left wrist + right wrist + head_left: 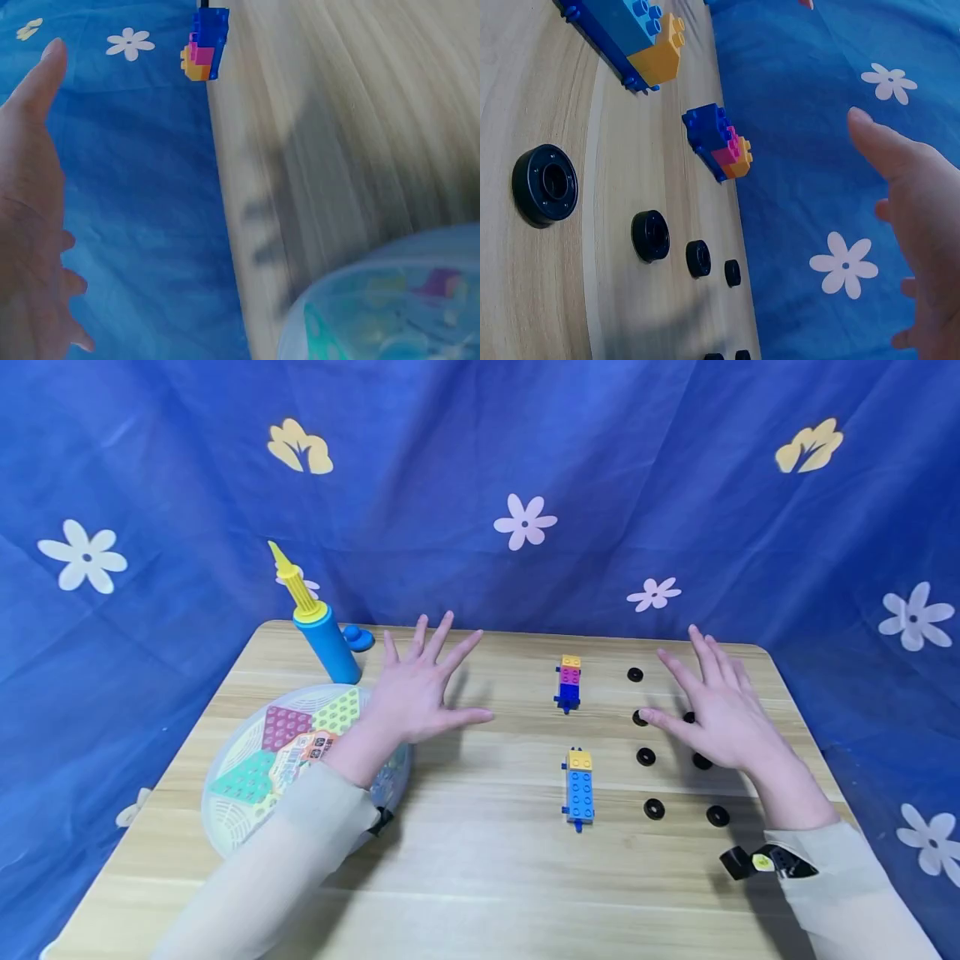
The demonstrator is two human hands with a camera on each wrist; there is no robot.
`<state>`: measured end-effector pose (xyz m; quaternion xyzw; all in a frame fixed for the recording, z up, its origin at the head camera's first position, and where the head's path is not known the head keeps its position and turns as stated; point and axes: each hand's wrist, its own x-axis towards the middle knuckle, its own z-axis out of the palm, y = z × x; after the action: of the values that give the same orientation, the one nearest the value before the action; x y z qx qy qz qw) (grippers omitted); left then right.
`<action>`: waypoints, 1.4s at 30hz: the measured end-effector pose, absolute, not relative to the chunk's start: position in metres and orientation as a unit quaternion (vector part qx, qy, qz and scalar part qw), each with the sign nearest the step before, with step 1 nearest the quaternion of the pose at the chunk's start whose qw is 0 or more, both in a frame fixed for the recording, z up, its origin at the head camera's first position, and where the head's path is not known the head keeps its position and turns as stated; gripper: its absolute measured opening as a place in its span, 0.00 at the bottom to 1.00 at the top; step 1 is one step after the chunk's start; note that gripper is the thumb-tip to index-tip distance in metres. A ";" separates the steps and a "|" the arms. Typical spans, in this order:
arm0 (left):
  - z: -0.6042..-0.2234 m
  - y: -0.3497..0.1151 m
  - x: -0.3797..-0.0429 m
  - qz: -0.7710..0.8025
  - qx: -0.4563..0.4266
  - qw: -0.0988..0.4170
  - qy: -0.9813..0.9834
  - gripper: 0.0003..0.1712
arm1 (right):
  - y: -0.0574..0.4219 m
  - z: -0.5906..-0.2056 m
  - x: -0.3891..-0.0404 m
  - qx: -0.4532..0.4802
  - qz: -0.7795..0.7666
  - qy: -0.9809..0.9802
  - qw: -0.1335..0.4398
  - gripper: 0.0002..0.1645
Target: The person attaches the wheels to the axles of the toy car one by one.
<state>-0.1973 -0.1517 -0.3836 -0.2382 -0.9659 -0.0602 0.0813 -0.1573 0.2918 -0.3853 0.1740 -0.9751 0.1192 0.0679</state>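
My left hand (416, 697) hovers with fingers spread, holding nothing, partly over a round clear container (225, 752). On the right, my right hand (723, 718) is also spread and holds nothing, raised above several small black wheels (654, 809). Between the hands stand two toy-brick cars without wheels. The farther car (570, 681) has yellow, pink and dark blue bricks. A yellow brick and a light blue one top the nearer car (579, 789). Both wrist views show the farther car, and the right wrist view also catches part of the nearer car (630, 37) and a wheel (545, 185).
A blue hand pump (328, 647) with a yellow nozzle stands at the table's back left. Beside it lies a small blue piece (358, 638). Colourful patterned parts show in the round container. A blue flowered cloth (420, 510) hangs behind the wooden table (480, 877).
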 end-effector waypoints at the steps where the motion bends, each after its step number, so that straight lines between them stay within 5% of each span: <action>1: -0.385 -0.150 -0.199 -0.065 -0.241 0.080 -0.965 0.66 | 0.293 -0.387 -0.158 0.178 0.132 -0.973 0.067 0.56; 25: -0.425 -0.084 -0.243 -0.164 -0.289 0.028 -0.943 0.74 | 0.308 -0.420 -0.181 0.209 0.342 -0.915 0.044 0.45; 42: -0.447 -0.041 -0.264 -0.222 -0.326 -0.060 -0.917 0.64 | 0.314 -0.450 -0.196 0.229 0.396 -0.889 0.013 0.34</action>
<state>-0.2636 -0.0414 -0.4469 -0.3265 -0.9169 -0.2219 -0.0598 -0.1959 0.3144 -0.4502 0.2293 -0.8889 0.3965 0.0128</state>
